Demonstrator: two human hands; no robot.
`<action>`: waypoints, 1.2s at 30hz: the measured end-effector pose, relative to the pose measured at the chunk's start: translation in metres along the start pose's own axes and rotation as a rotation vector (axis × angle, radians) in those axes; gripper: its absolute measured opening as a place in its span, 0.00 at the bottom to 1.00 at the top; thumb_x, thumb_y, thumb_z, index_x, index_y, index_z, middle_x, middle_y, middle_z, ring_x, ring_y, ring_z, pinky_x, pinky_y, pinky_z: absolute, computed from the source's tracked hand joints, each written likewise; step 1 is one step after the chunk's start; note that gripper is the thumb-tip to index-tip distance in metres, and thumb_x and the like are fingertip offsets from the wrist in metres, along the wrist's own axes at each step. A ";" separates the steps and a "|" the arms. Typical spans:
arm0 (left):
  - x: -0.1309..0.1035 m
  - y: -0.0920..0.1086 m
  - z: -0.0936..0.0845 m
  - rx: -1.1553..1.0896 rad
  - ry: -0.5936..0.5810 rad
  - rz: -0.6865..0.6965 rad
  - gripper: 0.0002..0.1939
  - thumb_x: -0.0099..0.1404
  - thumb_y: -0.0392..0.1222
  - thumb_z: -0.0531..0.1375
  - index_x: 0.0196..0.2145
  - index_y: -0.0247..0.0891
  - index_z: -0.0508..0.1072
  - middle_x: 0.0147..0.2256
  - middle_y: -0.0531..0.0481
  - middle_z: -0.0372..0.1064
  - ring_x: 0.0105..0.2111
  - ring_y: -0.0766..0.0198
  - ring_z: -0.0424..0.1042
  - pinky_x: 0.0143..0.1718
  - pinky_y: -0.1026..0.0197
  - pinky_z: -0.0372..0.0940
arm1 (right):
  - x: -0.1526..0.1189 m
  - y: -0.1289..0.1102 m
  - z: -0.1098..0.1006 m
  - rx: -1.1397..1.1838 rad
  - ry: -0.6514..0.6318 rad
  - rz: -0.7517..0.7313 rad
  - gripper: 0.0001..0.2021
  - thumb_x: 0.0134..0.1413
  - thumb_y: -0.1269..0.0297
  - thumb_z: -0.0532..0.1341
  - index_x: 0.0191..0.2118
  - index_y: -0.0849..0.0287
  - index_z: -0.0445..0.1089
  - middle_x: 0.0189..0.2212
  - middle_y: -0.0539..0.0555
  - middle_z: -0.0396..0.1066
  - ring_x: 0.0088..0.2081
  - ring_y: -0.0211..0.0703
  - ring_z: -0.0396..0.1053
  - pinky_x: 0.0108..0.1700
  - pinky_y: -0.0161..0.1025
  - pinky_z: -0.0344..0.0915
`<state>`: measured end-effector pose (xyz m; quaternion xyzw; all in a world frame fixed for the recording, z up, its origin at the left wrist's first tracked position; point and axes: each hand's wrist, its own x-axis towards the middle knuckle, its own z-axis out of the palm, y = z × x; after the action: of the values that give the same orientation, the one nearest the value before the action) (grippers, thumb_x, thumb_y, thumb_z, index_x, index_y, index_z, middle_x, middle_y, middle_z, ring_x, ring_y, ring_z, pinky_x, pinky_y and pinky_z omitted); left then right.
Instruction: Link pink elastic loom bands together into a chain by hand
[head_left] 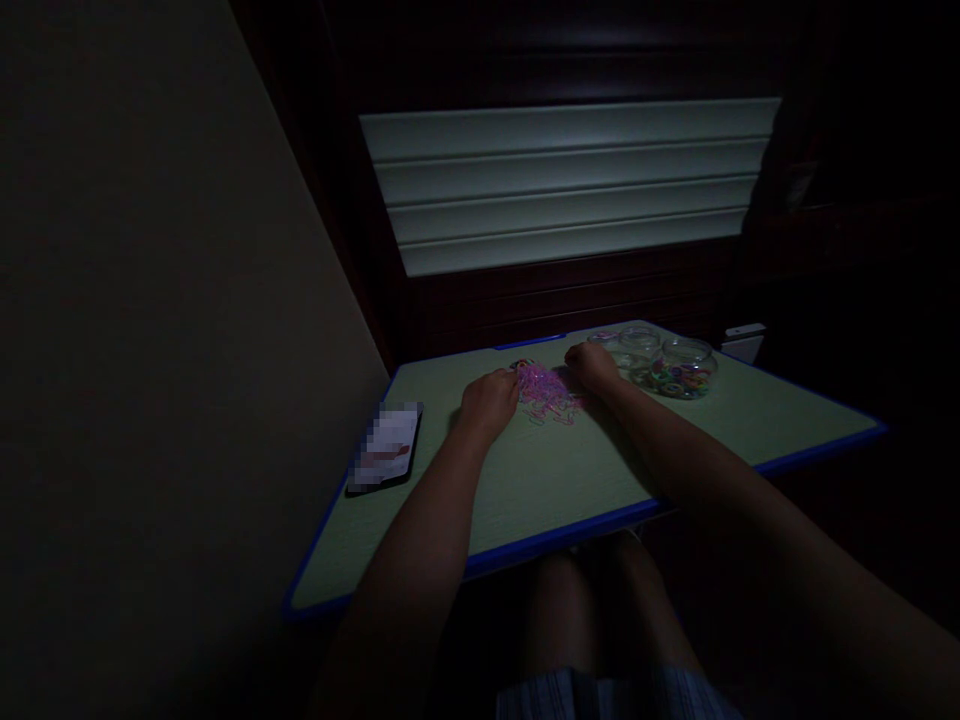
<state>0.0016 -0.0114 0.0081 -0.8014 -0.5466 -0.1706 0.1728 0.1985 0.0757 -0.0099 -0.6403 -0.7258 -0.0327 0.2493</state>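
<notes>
A loose pile of small pink and purple pieces (547, 390), which look like paper clips, lies on the pale green table (555, 500). At its left edge is my left hand (491, 400), fingers curled together and mostly hidden behind the knuckles. My right hand (592, 368) is beyond the pile's right side, also closed, its fingertips out of sight. Whatever either hand pinches is too small and dark to make out. Some multicoloured rings (523, 365) sit at the back of the pile. Right of my right hand, a clear jar (686, 372) holds several coloured rings.
Another clear jar (640, 343) stands behind the first, near a clear round lid or dish (602, 338). A phone or tablet (386, 448) lies at the table's left. The table has a blue edge (555, 535). A wall (187, 300) rises close on the left.
</notes>
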 end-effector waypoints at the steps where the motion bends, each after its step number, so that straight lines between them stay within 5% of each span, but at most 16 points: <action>1: 0.000 0.000 0.000 0.004 0.002 0.000 0.15 0.64 0.42 0.45 0.39 0.38 0.69 0.38 0.47 0.68 0.37 0.63 0.67 0.36 0.64 0.59 | 0.001 0.000 0.000 -0.005 -0.009 -0.005 0.13 0.50 0.67 0.51 0.38 0.57 0.71 0.38 0.58 0.71 0.39 0.44 0.68 0.36 0.34 0.59; 20: 0.000 0.000 -0.001 0.009 -0.018 -0.006 0.16 0.63 0.43 0.45 0.39 0.39 0.69 0.38 0.47 0.68 0.37 0.63 0.67 0.37 0.64 0.58 | 0.005 0.001 0.001 -0.023 -0.110 -0.037 0.14 0.47 0.70 0.54 0.40 0.57 0.71 0.39 0.58 0.71 0.40 0.43 0.67 0.38 0.33 0.59; 36: 0.000 -0.002 0.002 -0.008 0.026 0.021 0.15 0.63 0.42 0.45 0.39 0.38 0.70 0.37 0.45 0.68 0.37 0.61 0.68 0.37 0.62 0.60 | -0.002 -0.002 -0.007 0.033 0.001 -0.008 0.14 0.50 0.67 0.52 0.38 0.61 0.71 0.37 0.60 0.71 0.39 0.43 0.67 0.39 0.34 0.59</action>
<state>-0.0001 -0.0098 0.0062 -0.8056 -0.5351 -0.1813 0.1784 0.1990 0.0710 -0.0035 -0.6330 -0.7288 -0.0223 0.2601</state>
